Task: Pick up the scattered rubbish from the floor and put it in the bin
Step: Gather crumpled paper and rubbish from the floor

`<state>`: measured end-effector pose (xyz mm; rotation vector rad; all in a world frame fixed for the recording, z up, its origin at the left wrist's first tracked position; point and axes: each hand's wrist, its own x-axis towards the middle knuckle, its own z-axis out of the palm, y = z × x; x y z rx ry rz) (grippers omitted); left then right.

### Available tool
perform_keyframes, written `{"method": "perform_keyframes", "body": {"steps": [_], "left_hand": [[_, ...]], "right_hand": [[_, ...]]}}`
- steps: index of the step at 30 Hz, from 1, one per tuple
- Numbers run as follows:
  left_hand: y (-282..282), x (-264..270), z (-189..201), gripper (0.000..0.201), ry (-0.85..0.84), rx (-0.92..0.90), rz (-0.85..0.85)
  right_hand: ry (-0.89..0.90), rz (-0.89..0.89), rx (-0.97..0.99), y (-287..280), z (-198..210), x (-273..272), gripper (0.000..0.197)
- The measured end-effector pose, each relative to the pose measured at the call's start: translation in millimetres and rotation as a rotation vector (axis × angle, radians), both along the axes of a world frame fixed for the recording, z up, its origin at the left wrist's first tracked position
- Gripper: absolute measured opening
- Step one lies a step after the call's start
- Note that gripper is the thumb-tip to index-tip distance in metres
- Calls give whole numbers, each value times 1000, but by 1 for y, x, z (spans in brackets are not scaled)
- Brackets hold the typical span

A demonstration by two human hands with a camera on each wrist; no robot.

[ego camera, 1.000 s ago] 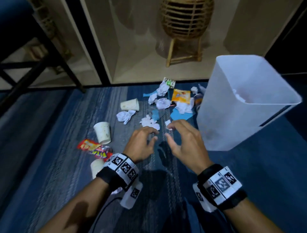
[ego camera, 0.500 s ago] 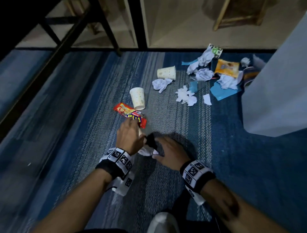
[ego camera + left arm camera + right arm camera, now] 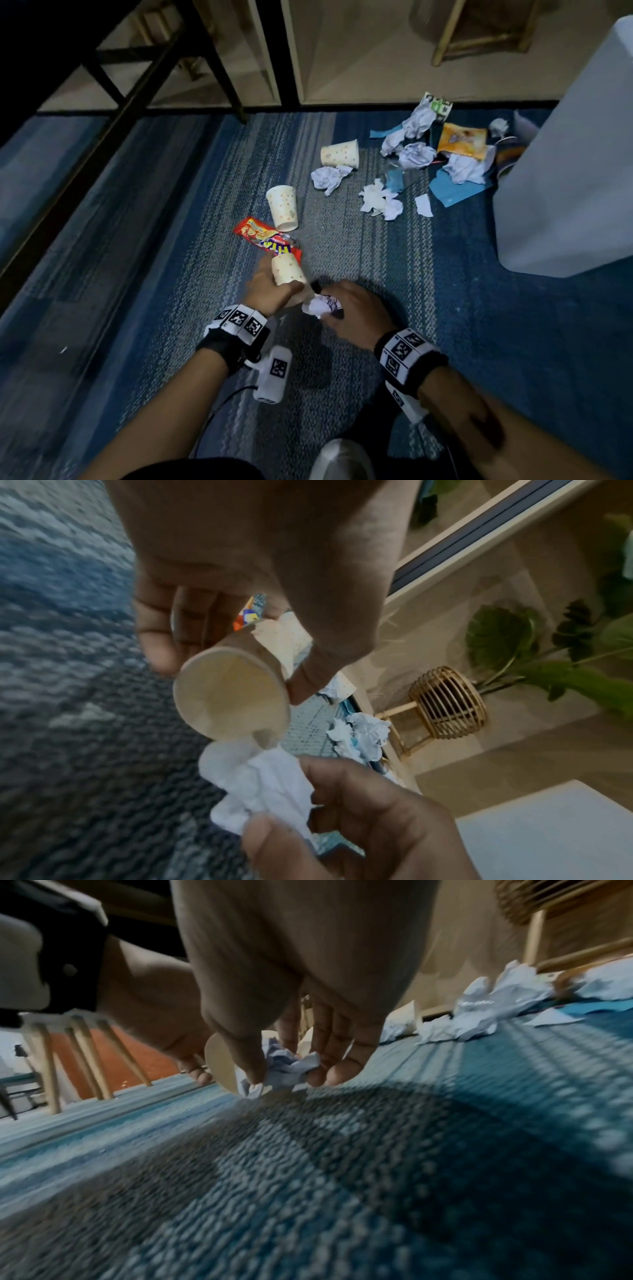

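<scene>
Left hand (image 3: 270, 294) grips a paper cup (image 3: 287, 272), mouth tipped toward the right hand (image 3: 356, 313), which pinches a crumpled paper ball (image 3: 322, 306) just above the carpet; the bin (image 3: 568, 171) stands farther right, nearer that hand.

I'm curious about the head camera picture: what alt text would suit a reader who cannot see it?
Seen from above, a person's left hand holds a spotted paper cup while the right hand pinches a crumpled paper ball just above a blue striped carpet. More cups, wrappers and paper lie beyond, near a white bin.
</scene>
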<state>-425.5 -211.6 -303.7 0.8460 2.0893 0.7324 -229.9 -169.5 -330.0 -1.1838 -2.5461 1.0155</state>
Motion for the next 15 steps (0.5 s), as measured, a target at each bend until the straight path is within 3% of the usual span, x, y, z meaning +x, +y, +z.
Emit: {"method": "perform_keyframes", "body": {"steps": [5, 11, 15], "left_hand": [[33, 24, 17, 95, -131, 119, 14], [103, 67, 69, 80, -102, 304, -165], [150, 109, 115, 55, -9, 408, -291]], "right_hand": [[27, -127, 54, 25, 22, 39, 36], [129, -354, 164, 61, 70, 92, 39], [275, -504, 357, 77, 105, 127, 38]]}}
